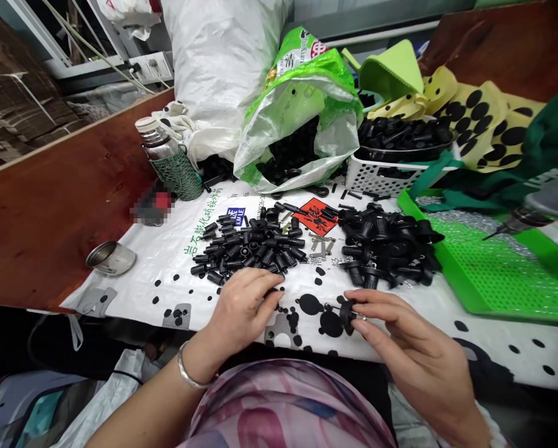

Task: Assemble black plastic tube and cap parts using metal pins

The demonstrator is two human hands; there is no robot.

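Right of lower centre, the right hand (423, 354) pinches one black flanged part (347, 317); the left hand's (239, 311) fingertips nearly meet — around what, I cannot tell. Beyond sit two heaps — black sleeves (255, 249), centre; black flanged pieces (391, 242), right.

Small workshop: heaped black parts (386, 239), power driver (547, 196), bulk sack (223, 62).

white-sheeted worktop (141, 283) is pretty loaded — small black parts (255, 244) are heaped left of chunkier black pieces (393, 242), with a metal cup (113, 261), thermos (177, 171) and green tray (477, 267) parked around them
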